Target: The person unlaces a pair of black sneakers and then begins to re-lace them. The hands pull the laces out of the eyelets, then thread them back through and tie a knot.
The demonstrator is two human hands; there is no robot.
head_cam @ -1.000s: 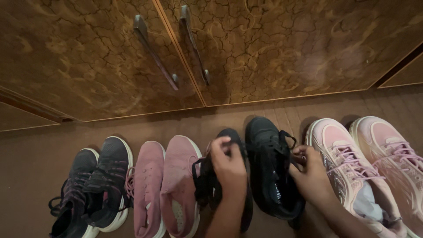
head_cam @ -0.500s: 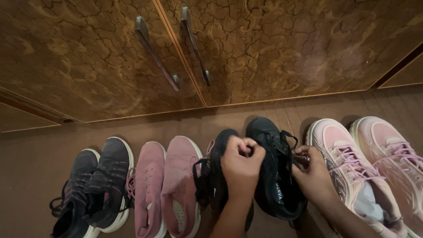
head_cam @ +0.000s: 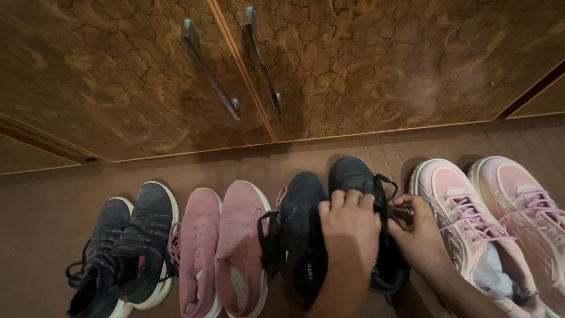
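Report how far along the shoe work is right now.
Done: four pairs stand in a row before the cabinet doors. In hand: left hand and right hand both work at the laces of the right black shoe. Left: the left black shoe has laces hanging loose.

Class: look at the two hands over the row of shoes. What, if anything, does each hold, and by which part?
Both hands, left and right, grip the right-hand black lace-up trainer by its laces.
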